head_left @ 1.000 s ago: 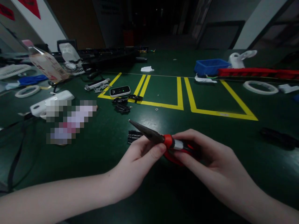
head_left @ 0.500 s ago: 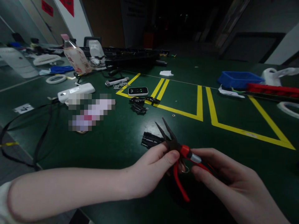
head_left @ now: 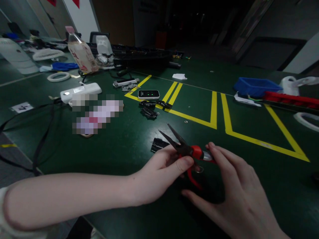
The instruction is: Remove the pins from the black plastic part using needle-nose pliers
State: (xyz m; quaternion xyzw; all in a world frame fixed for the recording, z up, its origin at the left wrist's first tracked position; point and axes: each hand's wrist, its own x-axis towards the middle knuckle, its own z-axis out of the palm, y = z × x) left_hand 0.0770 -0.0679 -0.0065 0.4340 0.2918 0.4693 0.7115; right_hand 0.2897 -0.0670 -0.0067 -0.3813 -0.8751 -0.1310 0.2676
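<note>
Green table (head_left: 122, 149): bare left of pliers (head_left: 185, 150), edge lower left | my left hand (head_left: 157, 176) pinches pliers, jaws spread | my right (head_left: 244, 189) open, fingertips by handle (head_left: 207, 156)

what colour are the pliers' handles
The handles are red, one with a silvery patch; best seen in the head view, the only one.

your pliers (head_left: 185, 150) dark metal at the nose, smooth red plastic-looking grips, black pieces (head_left: 149, 112) glossy, your tabletop (head_left: 119, 152) smooth with a soft sheen
</note>
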